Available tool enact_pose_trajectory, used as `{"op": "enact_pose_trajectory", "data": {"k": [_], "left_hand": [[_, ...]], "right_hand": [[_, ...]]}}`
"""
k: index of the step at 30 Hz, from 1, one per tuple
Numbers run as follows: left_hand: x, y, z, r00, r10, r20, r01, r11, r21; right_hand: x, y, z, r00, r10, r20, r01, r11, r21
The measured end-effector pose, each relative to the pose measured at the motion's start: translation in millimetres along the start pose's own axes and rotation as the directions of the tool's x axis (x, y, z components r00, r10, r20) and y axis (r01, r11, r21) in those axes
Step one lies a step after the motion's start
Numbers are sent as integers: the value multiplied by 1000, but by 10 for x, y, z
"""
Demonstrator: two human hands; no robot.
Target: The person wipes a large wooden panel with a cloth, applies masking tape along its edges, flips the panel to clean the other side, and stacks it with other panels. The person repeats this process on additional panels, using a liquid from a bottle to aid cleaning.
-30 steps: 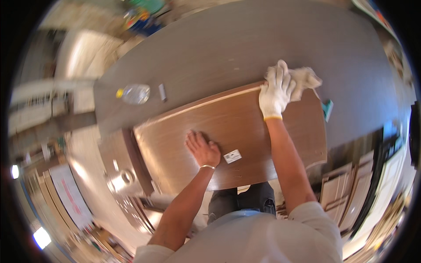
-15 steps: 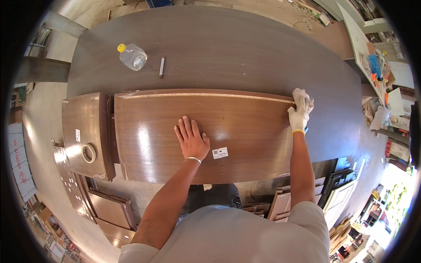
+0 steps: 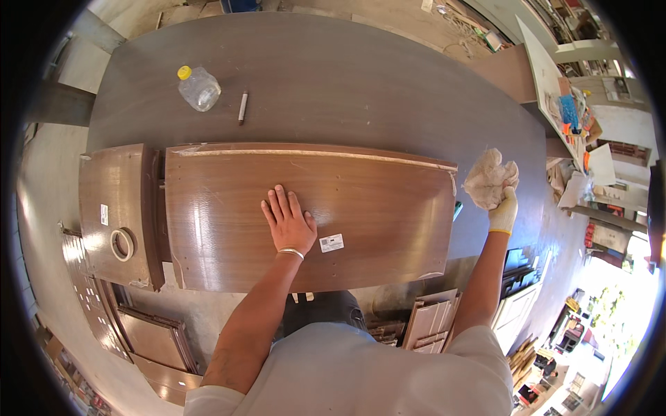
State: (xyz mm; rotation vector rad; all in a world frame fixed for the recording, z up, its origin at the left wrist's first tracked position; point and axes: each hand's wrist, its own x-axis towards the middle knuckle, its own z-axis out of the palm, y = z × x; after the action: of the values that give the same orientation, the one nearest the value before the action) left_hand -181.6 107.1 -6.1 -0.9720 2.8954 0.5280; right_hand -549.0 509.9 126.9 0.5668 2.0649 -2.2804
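Observation:
My bare left hand (image 3: 289,223) lies flat, fingers spread, on a large brown wooden panel (image 3: 388,229). Just right of that hand is a white label (image 3: 331,243) stuck to the panel. A pale unpainted strip (image 3: 277,155) runs along the panel's far edge. My right hand (image 3: 504,208), in a white knit glove, is closed on a crumpled beige rag (image 3: 489,177). Hand and rag are past the panel's right end, over the dark tabletop (image 3: 291,76). Part of a small teal object (image 3: 457,211) shows beside that end.
A clear bottle with a yellow cap (image 3: 199,89) and a grey marker (image 3: 243,108) lie on the far tabletop. At left, a tape roll (image 3: 122,245) rests on a smaller brown panel (image 3: 94,187). More panels (image 3: 156,336) are stacked below the table's near side.
My right hand has left the panel's far right corner, moving right and nearer, and the rag now shows in it. My left hand stays flat on the panel. The whole view has shifted slightly.

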Motion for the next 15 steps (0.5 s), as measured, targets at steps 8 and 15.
{"op": "enact_pose_trajectory", "data": {"k": [8, 15], "left_hand": [[-28, -34, -90, 1000, -5, 31, 7, 997, -77], [-40, -47, -87, 999, 41, 35, -35, 988, -149]], "right_hand": [[-1172, 1618, 1970, 727, -149, 670, 642, -195, -741], [-2169, 2236, 2929, 550, -110, 828, 833, 1, -554]]}}
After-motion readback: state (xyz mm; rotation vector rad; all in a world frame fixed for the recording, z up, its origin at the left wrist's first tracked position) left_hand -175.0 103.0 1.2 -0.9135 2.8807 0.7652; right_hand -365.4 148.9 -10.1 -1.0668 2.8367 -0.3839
